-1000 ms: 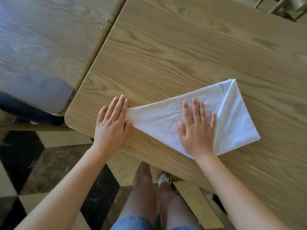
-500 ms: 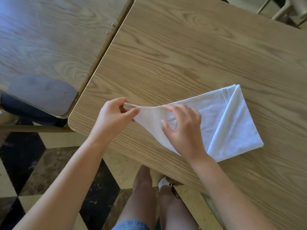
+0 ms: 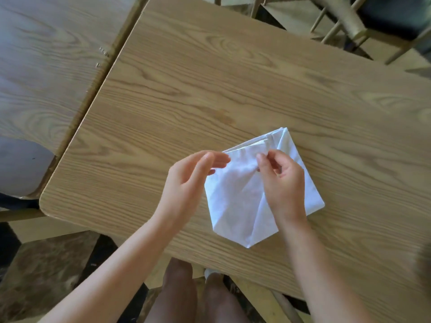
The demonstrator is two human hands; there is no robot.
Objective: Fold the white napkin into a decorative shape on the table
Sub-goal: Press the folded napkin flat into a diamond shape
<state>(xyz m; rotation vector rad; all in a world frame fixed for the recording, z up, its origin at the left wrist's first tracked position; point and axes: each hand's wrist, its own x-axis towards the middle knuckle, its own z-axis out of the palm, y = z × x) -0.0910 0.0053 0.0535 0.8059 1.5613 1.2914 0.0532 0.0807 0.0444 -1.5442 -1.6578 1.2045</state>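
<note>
Since half a second ago we have carried the long left point of the napkin [image 3: 235,201] across to the right, so the cloth now lies as a compact, pocket-like shape on the desk [image 3: 210,78], near its front edge. Our left hand [image 3: 186,183] hovers just beside the napkin's left edge, fingers loosely extended and holding nothing we can make out. The napkin itself sits between our hands, flat except for a raised, wrinkled fold in its middle. Our right hand [image 3: 279,180] pinches that lifted fold between thumb and fingertips near the upper centre. We judge the cloth light, soft and limp: it will sag and slip unless creased firmly, so we should take hold at corners and folded edges, pressing the layers flat.
</note>
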